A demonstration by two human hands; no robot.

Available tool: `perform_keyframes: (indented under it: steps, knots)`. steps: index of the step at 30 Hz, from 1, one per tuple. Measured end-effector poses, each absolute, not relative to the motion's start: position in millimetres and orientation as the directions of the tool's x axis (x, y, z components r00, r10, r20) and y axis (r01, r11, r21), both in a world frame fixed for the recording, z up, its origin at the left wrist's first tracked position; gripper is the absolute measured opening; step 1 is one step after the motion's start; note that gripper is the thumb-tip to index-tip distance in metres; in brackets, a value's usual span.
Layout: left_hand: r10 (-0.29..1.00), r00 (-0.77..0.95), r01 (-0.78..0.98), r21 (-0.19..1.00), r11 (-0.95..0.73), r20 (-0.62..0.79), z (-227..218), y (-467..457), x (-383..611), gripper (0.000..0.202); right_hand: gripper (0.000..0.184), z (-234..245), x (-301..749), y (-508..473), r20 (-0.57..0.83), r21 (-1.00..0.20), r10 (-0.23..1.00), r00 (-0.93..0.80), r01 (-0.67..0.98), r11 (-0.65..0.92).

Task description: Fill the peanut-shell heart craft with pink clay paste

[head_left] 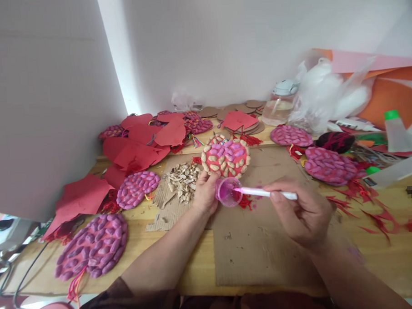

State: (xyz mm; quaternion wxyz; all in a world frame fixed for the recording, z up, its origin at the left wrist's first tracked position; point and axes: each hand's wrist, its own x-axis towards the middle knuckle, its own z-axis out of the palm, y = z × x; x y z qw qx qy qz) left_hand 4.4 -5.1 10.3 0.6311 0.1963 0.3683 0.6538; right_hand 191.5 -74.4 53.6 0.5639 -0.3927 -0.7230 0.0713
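Observation:
My left hand (pixel 205 191) grips a small clear cup of pink paint (pixel 228 192), tilted toward me. My right hand (pixel 302 212) pinches a white brush (pixel 269 193) whose pink tip is dipped into the cup. Just behind the cup lies a heart-shaped piece (pixel 225 156) covered with peanut shells, some painted pink, some left plain. All of this sits over a sheet of brown cardboard (pixel 261 243) on the wooden table (pixel 394 255).
Finished pink shell hearts lie left (pixel 92 247), (pixel 137 188) and right (pixel 329 165), (pixel 290 135). A heap of loose peanut shells (pixel 182 180) is beside my left hand. Red paper cut-outs (pixel 140 146) pile at back left. A glass jar (pixel 279 106), white plastic bags and bottles stand at right.

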Motion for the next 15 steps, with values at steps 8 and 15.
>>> perform_keyframes:
  steps: [8,15]
  knots:
    - [0.990,-0.124,-0.605,0.796,-0.021,-0.069,5.1,-8.6,8.2,0.038,0.023,33.4,172.4,-67.7,0.735,-0.379,0.608,-0.299,0.563,0.735]
    - [0.991,-0.136,-0.553,0.830,-0.069,-0.008,-1.9,-8.7,10.2,0.036,0.014,26.4,167.1,-70.7,0.666,-0.439,0.673,-0.321,0.561,0.702]
